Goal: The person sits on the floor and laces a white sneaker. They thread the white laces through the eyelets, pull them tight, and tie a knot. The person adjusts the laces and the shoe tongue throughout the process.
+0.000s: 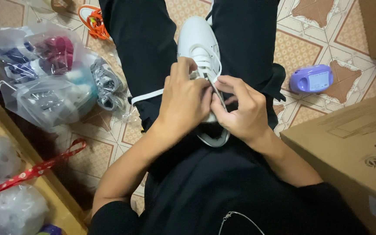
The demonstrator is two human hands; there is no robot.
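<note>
A white sneaker [199, 48] rests on the person's lap between the black-trousered legs, toe pointing away, heel end under the hands. The left hand [183, 102] lies over the tongue area with its fingers curled down onto the lacing; the right hand [240, 109] meets it from the other side, thumb and forefinger pinched on a white shoelace [148, 96] near the upper eyelets. Both grips are closed on the lace (exactly which strand each one has is hidden under the knuckles). One loose end of the lace trails left across the thigh.

The likeliest trouble is the lace slipping out of the pinch, since the strand is thin and smooth and both grips crowd the same small spot. A pull that is uneven could draw the trailing end back through an eyelet or leave one side short. The sneaker is only balanced on the legs, not clamped, so a hard tug might tip it sideways and off onto the tiled floor [318, 35].

Near the left edge of the floor sits a clear plastic bag of shoes [44, 74]; a purple tape dispenser [312, 78] lies to the right, and a cardboard box [349, 148] stands close by the right forearm, where a wide elbow movement could knock it.
</note>
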